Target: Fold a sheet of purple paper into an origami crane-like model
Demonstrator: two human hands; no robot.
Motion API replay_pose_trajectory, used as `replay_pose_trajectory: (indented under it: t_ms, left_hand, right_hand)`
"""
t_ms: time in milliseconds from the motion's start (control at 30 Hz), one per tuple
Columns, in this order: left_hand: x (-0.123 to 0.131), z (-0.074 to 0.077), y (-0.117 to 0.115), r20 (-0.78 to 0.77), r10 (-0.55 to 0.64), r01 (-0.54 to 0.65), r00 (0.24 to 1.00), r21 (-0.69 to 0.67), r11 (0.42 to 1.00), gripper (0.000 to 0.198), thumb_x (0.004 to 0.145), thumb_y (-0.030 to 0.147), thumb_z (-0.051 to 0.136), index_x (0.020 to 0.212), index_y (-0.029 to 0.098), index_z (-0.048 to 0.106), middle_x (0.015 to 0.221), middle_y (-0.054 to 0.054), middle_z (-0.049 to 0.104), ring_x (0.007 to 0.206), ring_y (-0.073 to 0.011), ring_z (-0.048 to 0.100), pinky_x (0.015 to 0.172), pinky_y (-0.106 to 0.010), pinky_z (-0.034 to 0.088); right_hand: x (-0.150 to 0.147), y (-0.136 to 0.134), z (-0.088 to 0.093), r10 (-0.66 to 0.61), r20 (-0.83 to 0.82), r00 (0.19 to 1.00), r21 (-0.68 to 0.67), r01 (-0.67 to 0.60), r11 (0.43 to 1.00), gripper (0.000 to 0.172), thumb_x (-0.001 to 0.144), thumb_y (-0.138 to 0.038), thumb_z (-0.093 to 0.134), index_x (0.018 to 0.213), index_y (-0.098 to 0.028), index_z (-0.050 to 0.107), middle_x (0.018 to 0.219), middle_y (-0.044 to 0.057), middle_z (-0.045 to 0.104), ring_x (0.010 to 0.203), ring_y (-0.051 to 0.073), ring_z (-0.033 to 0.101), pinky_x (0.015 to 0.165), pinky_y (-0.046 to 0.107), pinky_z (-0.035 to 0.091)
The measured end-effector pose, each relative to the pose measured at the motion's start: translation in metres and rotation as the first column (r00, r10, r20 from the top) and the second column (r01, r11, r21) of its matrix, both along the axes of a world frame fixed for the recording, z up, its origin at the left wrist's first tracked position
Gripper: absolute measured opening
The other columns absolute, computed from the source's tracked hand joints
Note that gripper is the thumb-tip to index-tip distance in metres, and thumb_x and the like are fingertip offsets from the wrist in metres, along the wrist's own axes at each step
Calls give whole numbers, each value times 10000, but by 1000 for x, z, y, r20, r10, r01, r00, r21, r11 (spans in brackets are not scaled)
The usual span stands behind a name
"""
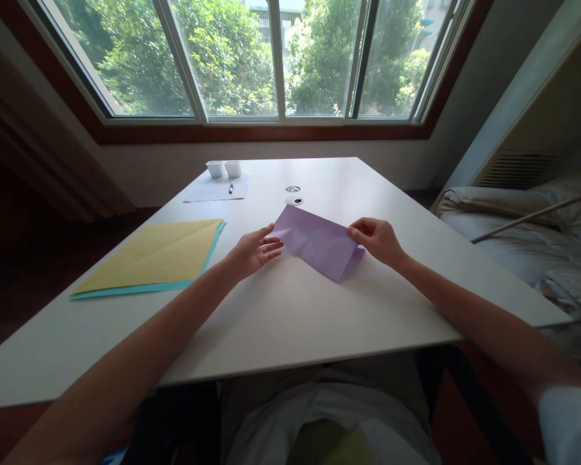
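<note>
Right hand (376, 240) pinches purple paper (317, 244) by its right end, center of frame. Left hand (252, 253) ungripped, fingers spread by paper's left edge, contact unclear. Yellow sheet (150, 255) mid-left, 2 white cups (233, 169) upper left.

Arrangement of the table (275, 329), with the window (277, 71) behind it at the top of the frame.
Centre: a sheet (314, 244) between the left hand (255, 252) and right hand (377, 240), two discs (293, 201) just behind. Centre left: stacked sheets (150, 255). Upper left, farther back: a pen (231, 189) on paper (203, 190), two containers (233, 169) behind the pen.
</note>
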State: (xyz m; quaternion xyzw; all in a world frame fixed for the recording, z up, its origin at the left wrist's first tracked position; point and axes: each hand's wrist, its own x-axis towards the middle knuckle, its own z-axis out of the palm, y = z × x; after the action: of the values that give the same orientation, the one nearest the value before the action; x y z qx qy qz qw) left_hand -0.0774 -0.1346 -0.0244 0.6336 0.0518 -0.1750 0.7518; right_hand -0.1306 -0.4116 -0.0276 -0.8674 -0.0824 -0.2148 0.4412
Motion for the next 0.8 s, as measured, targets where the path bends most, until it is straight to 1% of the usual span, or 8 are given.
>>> replay_pose_trajectory:
  t_ms: [100, 267, 367, 500, 567, 633, 733, 800]
  left_hand:
    - [-4, 0, -9, -91, 99, -113, 991, -162, 980, 193, 811, 267, 572, 945, 157, 486, 826, -75, 564, 721, -147, 625, 687, -274, 540]
    - [-14, -3, -21, -31, 189, -188, 981, -343, 920, 417, 708, 134, 668, 1059, 194, 450, 818, -39, 586, 671, -147, 623, 617, -282, 535]
    - [-22, -6, -25, 30, 152, -133, 988, -332, 934, 473, 638, 78, 712, 1035, 176, 473, 845, -43, 618, 682, -151, 628, 609, -274, 535]
    - [-27, -5, -24, 147, 71, -20, 987, -318, 948, 480, 587, 22, 722, 993, 160, 507, 886, -44, 651, 708, -147, 635, 628, -255, 537]
    - [-27, -3, -22, 153, 28, 23, 988, -321, 947, 453, 587, 11, 712, 969, 154, 514, 858, -37, 658, 686, -138, 634, 628, -247, 535]
    - [-26, -1, -20, 155, -37, 87, 987, -333, 939, 427, 599, 14, 705, 958, 153, 522, 847, -32, 662, 682, -135, 637, 634, -243, 532]
    - [-24, 0, -17, 172, -138, 193, 975, -358, 914, 398, 627, 27, 692, 969, 159, 536, 854, -30, 666, 692, -137, 643, 636, -241, 530]
    - [-23, 0, -17, 180, -188, 244, 965, -372, 896, 377, 648, 37, 680, 976, 162, 544, 862, -31, 666, 705, -141, 646, 641, -245, 531]
  right_hand:
    - [-1, 7, -2, 36, -39, 999, 181, -28, 983, 265, 727, -397, 603, 743, -134, 631, 596, 16, 604, 518, 111, 545, 488, 235, 476]
    - [-1, 19, -7, 82, -105, 991, 313, -45, 949, 294, 707, -434, 633, 749, -144, 607, 586, 5, 593, 485, 115, 567, 477, 246, 489]
    - [-5, 27, -9, 245, -156, 957, 380, -171, 909, 324, 689, -465, 652, 772, -155, 608, 628, 7, 607, 543, 124, 586, 538, 269, 510]
    - [-5, 30, -10, 464, -195, 864, 354, -379, 855, 414, 792, -536, 501, 745, -153, 650, 759, 52, 645, 717, 147, 595, 662, 290, 487]
    - [1, 25, -12, 391, -192, 900, 341, -312, 887, 411, 816, -525, 469, 780, -164, 663, 881, 68, 654, 850, 170, 584, 719, 298, 466]
    - [8, 18, -15, 253, -225, 941, 380, -154, 912, 296, 785, -453, 558, 890, -192, 651, 1011, 58, 629, 951, 176, 552, 777, 300, 451]
    - [16, 13, -17, 242, -403, 882, 563, 31, 826, 316, 766, -371, 603, 1039, -214, 573, 1022, 56, 602, 882, 148, 570, 787, 295, 461]
    - [15, 13, -15, 356, -448, 820, 680, 54, 732, 437, 767, -360, 612, 1159, -224, 478, 953, 56, 609, 826, 140, 590, 779, 293, 473]
